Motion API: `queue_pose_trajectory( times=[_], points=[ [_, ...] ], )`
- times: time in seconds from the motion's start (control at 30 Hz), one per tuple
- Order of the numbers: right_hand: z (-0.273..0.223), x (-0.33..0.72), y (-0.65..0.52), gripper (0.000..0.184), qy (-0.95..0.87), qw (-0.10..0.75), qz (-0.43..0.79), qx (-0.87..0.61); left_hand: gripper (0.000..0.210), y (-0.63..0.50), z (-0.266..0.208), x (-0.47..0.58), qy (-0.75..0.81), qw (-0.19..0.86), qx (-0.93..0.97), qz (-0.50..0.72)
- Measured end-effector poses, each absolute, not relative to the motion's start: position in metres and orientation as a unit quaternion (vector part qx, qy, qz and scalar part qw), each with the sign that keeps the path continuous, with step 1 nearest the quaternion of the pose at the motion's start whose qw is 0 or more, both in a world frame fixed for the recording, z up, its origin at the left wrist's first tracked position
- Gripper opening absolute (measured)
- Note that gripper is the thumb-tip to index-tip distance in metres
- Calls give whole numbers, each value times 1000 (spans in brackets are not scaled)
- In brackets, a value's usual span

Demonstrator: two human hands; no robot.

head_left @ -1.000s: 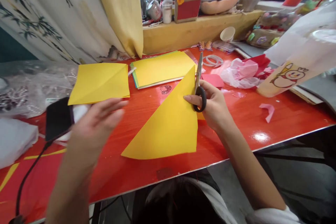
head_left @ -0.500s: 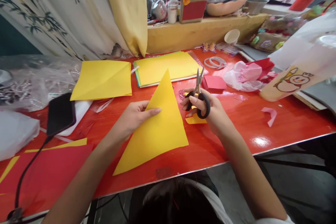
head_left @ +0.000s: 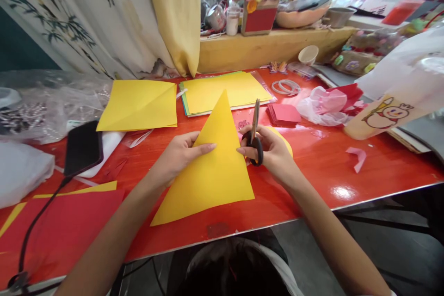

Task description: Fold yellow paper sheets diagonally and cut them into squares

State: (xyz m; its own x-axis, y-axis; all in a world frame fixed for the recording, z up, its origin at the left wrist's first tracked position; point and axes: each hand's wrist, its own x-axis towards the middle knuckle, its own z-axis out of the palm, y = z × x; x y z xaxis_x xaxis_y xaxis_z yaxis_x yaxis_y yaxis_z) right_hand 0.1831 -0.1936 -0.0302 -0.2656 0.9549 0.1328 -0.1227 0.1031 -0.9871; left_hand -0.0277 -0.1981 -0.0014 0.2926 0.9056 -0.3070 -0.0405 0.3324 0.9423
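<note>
My left hand (head_left: 183, 155) pinches the left edge of a folded yellow paper (head_left: 222, 171), its thumb lying across the front. The paper is a tall triangle with a pointed top and a curved lower edge, held above the table. My right hand (head_left: 268, 148) is closed around black-handled scissors (head_left: 255, 125), whose blades point up and lie together. Its thumb and fingertips also touch the right edge of the yellow paper. Behind the right hand a curved yellow paper offcut (head_left: 284, 141) shows in part on the table.
On the red table (head_left: 312, 185) lie yellow sheets (head_left: 138, 104), a paper stack (head_left: 225, 90), small red squares (head_left: 284, 114) and red paper (head_left: 69, 222). A corded phone (head_left: 83, 148) sits left. A drink cup (head_left: 385, 113) stands right, beyond crumpled pink wrapping (head_left: 324, 104).
The scissors' blades have closed. My right hand has moved slightly left and now touches the yellow paper's right edge. My left hand keeps its hold.
</note>
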Motion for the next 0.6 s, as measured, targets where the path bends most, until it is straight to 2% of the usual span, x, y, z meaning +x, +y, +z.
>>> queue_pose_trajectory(
  times=[0.17,0.37,0.47,0.6],
  points=[
    [-33,184,-192,30,-538,519,552,-369,49,-194,1,-32,440,707,453,319],
    [-33,186,-191,30,-514,590,495,-377,42,-188,-6,-41,450,744,447,209],
    [-32,186,-191,29,-515,584,494,-386,39,-186,-8,-44,475,724,456,205],
    [-30,184,-191,33,-516,534,539,-398,36,-183,-7,-50,507,686,460,247]
  ],
)
